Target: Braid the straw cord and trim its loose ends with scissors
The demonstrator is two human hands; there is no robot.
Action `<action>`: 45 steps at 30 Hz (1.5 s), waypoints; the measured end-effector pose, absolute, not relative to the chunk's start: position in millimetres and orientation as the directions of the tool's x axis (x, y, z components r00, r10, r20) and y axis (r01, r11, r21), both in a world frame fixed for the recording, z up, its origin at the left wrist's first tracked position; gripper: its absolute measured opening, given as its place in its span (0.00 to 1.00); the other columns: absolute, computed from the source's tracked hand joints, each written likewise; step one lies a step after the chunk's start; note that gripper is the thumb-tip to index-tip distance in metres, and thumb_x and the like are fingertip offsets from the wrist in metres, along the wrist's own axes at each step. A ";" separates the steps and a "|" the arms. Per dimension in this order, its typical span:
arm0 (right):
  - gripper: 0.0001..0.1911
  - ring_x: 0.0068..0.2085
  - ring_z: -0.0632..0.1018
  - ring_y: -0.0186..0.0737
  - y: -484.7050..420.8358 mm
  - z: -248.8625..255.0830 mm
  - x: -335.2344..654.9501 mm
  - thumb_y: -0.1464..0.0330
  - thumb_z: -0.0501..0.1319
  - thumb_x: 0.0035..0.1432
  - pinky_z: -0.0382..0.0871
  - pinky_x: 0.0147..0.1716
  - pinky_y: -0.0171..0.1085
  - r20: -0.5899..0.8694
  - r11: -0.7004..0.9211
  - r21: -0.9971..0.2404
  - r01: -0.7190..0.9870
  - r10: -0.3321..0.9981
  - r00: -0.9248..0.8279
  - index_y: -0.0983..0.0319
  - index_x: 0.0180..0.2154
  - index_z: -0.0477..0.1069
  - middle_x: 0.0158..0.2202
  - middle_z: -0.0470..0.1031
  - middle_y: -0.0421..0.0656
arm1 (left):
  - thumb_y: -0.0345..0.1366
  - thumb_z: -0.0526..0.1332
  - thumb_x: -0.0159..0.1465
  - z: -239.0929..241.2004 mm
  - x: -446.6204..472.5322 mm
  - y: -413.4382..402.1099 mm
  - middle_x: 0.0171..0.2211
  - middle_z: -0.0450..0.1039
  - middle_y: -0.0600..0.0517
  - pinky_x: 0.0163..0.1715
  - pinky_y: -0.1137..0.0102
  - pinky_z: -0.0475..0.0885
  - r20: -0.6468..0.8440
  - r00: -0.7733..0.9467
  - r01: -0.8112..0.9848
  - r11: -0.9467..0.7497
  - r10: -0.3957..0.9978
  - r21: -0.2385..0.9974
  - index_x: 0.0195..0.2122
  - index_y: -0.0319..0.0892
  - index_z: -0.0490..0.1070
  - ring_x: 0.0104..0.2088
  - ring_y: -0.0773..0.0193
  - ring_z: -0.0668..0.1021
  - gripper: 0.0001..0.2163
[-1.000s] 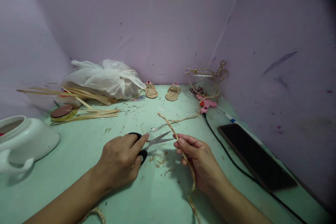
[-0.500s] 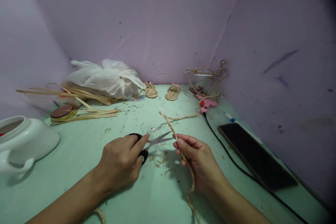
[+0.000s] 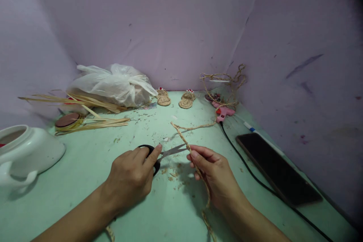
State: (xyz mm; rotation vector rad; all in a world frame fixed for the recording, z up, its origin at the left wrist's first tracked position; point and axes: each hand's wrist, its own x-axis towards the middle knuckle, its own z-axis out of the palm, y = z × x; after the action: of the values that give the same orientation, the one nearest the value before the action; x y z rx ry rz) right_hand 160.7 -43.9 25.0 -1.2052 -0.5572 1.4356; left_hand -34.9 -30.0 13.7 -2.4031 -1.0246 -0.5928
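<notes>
My left hand [image 3: 132, 172] is closed round the black handles of a pair of scissors [image 3: 171, 151]. Their blades point right and lie slightly apart, tips at the braided straw cord [image 3: 183, 138]. Between thumb and fingers, my right hand [image 3: 214, 170] pinches this cord just below the blades. From the pinch the cord runs up to a bend, then right toward the pink glue gun [image 3: 224, 113]; its other end hangs down past my right palm to the near edge. Whether the blades touch the cord I cannot tell. Small straw scraps [image 3: 172, 177] lie beneath.
Two small woven sandals [image 3: 163, 97] stand at the back wall. On the left are a tied white plastic bag [image 3: 113, 85], straw strips [image 3: 104, 123], a round tin [image 3: 68, 120] and a white ceramic pitcher [image 3: 42, 149]. A phone [image 3: 278, 168] and the glue gun's black cable [image 3: 249, 176] lie right.
The scissor blades have closed partway at the cord, and the handles have drawn together. The cord's upper part has tipped slightly left; my right hand has hardly moved.
</notes>
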 end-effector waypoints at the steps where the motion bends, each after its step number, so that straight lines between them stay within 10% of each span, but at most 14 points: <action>1: 0.13 0.21 0.69 0.30 -44.1 24.7 160.7 0.68 0.68 0.37 0.59 0.14 0.27 -0.353 -0.257 -0.863 -0.436 0.923 0.154 0.66 0.30 0.75 0.21 0.73 0.42 | 0.28 0.54 0.54 12.9 -35.4 -29.9 0.27 0.69 0.50 0.20 0.69 0.65 0.539 0.631 0.750 -0.617 0.558 -0.238 0.48 0.37 0.64 0.23 0.62 0.71 0.19; 30: 0.11 0.22 0.70 0.30 -44.3 23.1 158.8 0.69 0.66 0.40 0.60 0.14 0.26 -0.329 -0.240 -0.882 -0.405 0.930 0.166 0.66 0.30 0.75 0.22 0.74 0.43 | 0.23 0.48 0.54 12.8 -34.9 -32.4 0.25 0.72 0.49 0.18 0.69 0.68 0.389 0.663 0.690 -0.723 0.640 0.013 0.49 0.34 0.60 0.21 0.61 0.74 0.20; 38: 0.11 0.21 0.70 0.30 -44.9 23.0 159.7 0.70 0.67 0.39 0.64 0.15 0.27 -0.423 -0.317 -0.821 -0.475 0.896 0.133 0.65 0.30 0.73 0.22 0.73 0.41 | 0.28 0.53 0.53 23.5 -30.5 -29.5 0.30 0.75 0.54 0.30 0.75 0.69 0.300 0.321 0.681 -0.439 0.898 0.586 0.42 0.42 0.68 0.28 0.67 0.75 0.15; 45: 0.10 0.20 0.71 0.30 -47.6 22.3 154.8 0.71 0.67 0.40 0.66 0.17 0.28 -0.455 -0.369 -0.787 -0.494 0.888 0.062 0.65 0.28 0.72 0.21 0.74 0.41 | 0.37 0.63 0.46 36.3 -17.7 -25.8 0.20 0.67 0.55 0.20 0.76 0.65 -0.044 0.013 0.276 0.039 0.999 0.960 0.38 0.36 0.66 0.21 0.69 0.70 0.18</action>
State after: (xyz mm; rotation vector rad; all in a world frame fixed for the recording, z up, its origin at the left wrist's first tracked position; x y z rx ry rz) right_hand 154.8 -47.6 22.3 -1.2040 -0.4674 1.5687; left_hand -17.7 -25.8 36.3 -2.5243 -2.5752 -1.8528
